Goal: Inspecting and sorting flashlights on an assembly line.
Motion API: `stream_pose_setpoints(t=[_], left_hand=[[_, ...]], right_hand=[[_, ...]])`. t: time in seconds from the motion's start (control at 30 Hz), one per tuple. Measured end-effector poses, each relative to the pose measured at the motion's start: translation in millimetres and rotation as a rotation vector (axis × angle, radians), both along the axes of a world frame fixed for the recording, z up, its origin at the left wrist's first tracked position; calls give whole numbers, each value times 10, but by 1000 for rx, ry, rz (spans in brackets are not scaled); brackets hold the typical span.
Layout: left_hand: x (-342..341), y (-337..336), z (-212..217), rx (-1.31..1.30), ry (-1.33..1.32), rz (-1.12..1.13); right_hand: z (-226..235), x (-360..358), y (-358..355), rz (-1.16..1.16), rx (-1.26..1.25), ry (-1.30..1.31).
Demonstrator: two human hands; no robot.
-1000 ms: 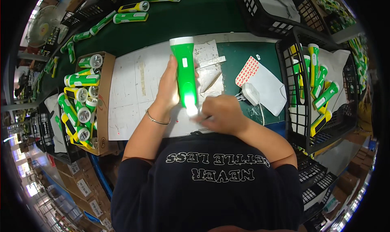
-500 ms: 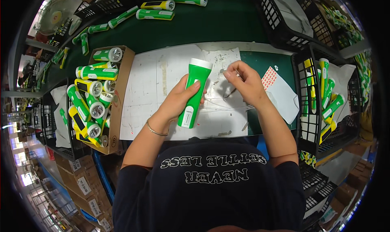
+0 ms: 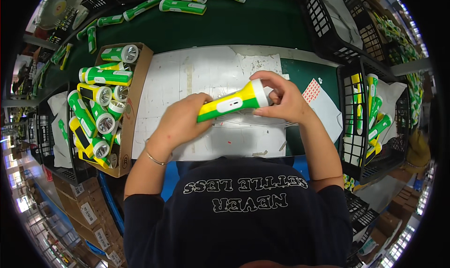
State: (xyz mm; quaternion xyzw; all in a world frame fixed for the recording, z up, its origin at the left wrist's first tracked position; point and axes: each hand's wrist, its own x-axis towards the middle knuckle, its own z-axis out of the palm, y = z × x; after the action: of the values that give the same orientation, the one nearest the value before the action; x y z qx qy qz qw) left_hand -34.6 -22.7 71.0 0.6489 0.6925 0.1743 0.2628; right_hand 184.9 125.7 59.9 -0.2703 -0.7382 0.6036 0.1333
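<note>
The right hand (image 3: 283, 101) curls its fingertips around the white lens end of a green-and-yellow flashlight (image 3: 233, 101), steadying it, while the left hand (image 3: 180, 122) grips the tail, so it lies level above the white work mat (image 3: 197, 75). Finished flashlights fill the cardboard box (image 3: 136, 104) at left.

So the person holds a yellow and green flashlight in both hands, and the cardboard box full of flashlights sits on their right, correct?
Not quite. In the head view both hands, left and right, do hold the yellow and green flashlight, but the cardboard box of flashlights sits on their left.
</note>
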Motion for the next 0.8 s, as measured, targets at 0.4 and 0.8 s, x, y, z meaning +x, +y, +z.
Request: stream_pose_setpoints(t=[0.4, 0.8], left_hand=[[-34, 8, -58, -34, -330, -37], [28, 41, -427, -21, -466, 334]], right_hand=[[-280, -265, -98, 72, -307, 249], [-811, -506, -351, -169, 444, -85]])
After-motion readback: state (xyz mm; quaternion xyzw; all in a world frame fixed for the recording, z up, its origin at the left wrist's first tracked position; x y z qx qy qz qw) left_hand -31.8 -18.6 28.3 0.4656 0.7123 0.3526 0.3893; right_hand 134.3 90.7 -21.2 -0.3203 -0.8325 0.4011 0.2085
